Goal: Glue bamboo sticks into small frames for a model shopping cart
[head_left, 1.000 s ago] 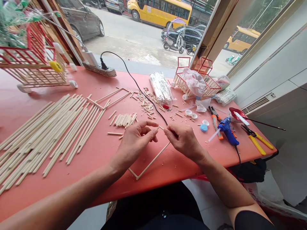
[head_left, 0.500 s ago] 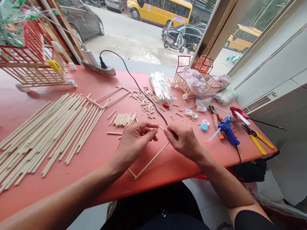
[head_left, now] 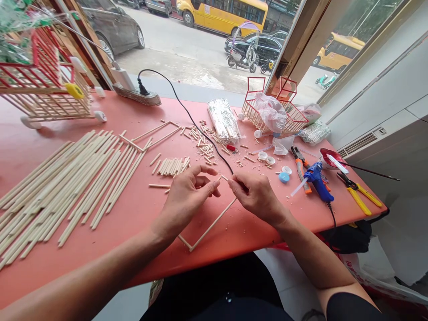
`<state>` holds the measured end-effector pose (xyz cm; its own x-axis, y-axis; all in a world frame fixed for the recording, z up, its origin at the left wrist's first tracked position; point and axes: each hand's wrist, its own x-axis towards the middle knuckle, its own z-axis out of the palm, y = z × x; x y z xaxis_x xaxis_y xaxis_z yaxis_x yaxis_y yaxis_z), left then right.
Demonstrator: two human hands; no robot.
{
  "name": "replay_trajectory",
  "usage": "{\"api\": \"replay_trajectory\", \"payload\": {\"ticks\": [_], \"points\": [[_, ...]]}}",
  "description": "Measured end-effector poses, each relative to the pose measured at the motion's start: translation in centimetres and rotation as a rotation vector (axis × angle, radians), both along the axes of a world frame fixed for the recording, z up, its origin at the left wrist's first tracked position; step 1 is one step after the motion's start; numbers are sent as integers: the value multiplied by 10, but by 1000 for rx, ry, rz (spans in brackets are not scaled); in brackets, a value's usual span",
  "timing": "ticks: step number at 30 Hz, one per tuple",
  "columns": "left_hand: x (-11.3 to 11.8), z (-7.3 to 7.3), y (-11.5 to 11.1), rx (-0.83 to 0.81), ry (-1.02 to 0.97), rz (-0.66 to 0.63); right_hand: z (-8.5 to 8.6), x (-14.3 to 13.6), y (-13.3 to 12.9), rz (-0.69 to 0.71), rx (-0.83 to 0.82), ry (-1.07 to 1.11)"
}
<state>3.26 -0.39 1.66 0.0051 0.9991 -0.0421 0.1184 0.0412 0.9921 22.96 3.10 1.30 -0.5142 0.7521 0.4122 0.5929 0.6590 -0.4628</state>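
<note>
we seem to be in the middle of steadying or lining up a small join, judging by how close both of our hands are to the tip of one thin wooden stick [head_left: 224, 178], held over the near part of the red desk [head_left: 133, 218]. our right hand [head_left: 259, 196] is closed in a firm pinch, thumb and curled fingers around that stick, with only its short end poking out towards the left. our left hand [head_left: 187, 196] is about half open, the fingers loosely bent and the thumb tip right by the stick's end (we cannot tell whether it touches). below and between the hands lies an angled wooden frame [head_left: 213, 224], one corner towards us, its sides running out of sight under both hands, so we cannot tell how it meets the stick. as we judge it, the next move calls for a light, steady touch and a true angle, since such slim pieces could easily slip or twist. to our left, long wooden dowels [head_left: 83, 178] lie in a wide, slanting spread, and a neat row of short cut pieces [head_left: 172, 166] sits just beyond our left hand. over to the right, the blue glue gun [head_left: 319, 183] rests beside the yellow-handled pliers [head_left: 358, 196].
</note>
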Motion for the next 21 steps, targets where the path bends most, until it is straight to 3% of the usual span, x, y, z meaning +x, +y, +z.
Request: {"api": "replay_trajectory", "payload": {"ticks": [21], "points": [[0,0,-1,13,-8,35,5,0,-2,4,-55,7]]}}
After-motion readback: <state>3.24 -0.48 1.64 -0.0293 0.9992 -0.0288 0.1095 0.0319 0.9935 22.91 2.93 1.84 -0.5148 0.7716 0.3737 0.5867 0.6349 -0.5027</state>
